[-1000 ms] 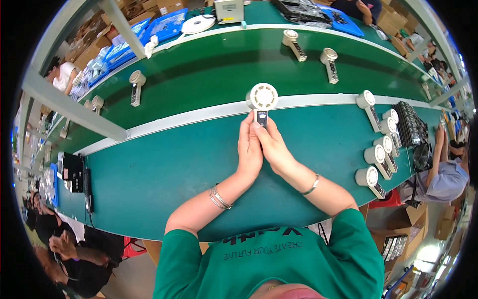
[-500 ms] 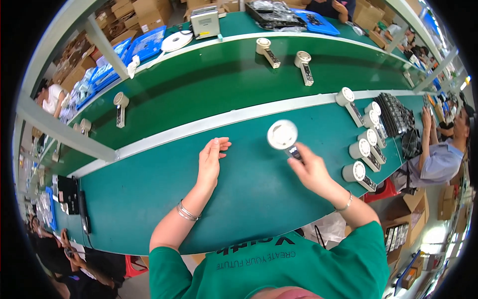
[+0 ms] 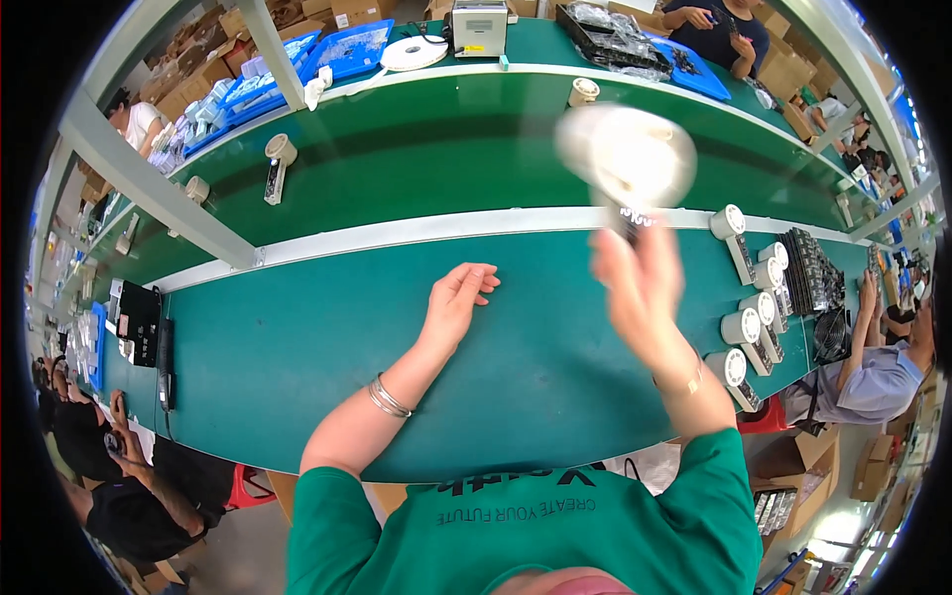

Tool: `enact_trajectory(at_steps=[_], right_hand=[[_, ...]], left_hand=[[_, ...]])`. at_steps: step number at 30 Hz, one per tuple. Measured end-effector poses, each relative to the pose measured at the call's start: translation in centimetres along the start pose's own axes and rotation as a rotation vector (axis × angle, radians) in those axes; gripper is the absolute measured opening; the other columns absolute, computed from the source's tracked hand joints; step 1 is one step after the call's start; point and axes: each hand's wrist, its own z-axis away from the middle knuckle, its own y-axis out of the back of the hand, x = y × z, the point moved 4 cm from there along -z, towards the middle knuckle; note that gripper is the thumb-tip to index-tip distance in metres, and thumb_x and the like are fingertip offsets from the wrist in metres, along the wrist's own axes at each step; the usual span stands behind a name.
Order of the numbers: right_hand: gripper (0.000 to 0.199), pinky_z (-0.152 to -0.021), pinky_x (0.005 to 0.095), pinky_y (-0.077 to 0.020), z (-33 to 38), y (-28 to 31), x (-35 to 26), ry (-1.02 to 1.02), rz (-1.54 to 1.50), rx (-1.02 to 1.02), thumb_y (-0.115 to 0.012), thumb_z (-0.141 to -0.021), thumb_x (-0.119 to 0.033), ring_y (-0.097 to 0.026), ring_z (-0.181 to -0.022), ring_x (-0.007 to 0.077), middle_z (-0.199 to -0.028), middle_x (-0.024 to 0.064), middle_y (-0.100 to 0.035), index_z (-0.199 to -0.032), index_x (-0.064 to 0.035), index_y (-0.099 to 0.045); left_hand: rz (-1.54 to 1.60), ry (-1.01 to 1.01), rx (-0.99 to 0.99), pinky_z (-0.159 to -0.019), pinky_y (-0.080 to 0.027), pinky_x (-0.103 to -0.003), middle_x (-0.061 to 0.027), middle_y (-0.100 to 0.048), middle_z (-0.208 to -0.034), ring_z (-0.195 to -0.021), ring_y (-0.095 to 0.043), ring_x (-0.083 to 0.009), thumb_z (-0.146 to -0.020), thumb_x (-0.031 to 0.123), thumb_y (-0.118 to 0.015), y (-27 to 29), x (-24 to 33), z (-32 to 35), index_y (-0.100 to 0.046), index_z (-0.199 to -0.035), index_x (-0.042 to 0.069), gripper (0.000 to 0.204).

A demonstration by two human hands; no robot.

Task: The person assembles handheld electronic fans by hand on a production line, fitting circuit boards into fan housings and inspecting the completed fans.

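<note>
Facing a white rail [image 3: 397, 232], with round-headed devices [image 3: 740, 326] on the counter [image 3: 297, 347] to my right, I held my right grip [image 3: 640, 273] upraised, closed round a blurred white device [image 3: 645, 164], my left grip [image 3: 458, 302] half-curled, empty.

On the far green shelf [image 3: 538, 45], a white disc [image 3: 414, 54] is set between a blue tray [image 3: 349, 50] and a pale boxy device [image 3: 480, 30]; a black box [image 3: 141, 322] is placed toward the green table's [image 3: 288, 347] left end; cardboard boxes [image 3: 352, 12] are seen beyond.

Green workbench [image 3: 297, 332], pale metal posts [image 3: 159, 189], grey floor [image 3: 250, 540], cardboard boxes [image 3: 359, 12] beyond.
</note>
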Motion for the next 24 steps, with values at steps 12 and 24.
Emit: enact_trajectory(at_steps=[12,24], right_hand=[[0.043,-0.08,0.046,-0.05,-20.3,-19.3,19.9,-0.032,0.795,-0.042,-0.055,-0.086,-0.038,-0.058,-0.093,0.0374,-0.1,0.0215,-0.059,-0.098,0.004,-0.058],[0.059,-0.084,0.0424,-0.0486,-27.8,-3.8,26.3,-0.238,1.314,0.116,-0.066,-0.077,-0.048,-0.054,-0.106,0.0271,-0.113,0.0112,-0.055,-0.112,-0.0021,-0.056]], left_hand=[[-0.038,0.028,-0.068,-0.071,-0.047,-0.025,-0.0068,-0.064,-0.093,-0.086,-0.057,-0.0119,-0.098,0.023,-0.045,-1.1,0.3,-0.6,-0.062,-0.105,0.0,0.029],[-0.111,0.0,-0.089,-0.073,-0.047,-0.023,-0.0038,-0.065,-0.094,-0.088,-0.058,-0.0097,-0.098,0.024,-0.048,-1.4,-0.2,-1.6,-0.063,-0.107,0.003,0.028]])
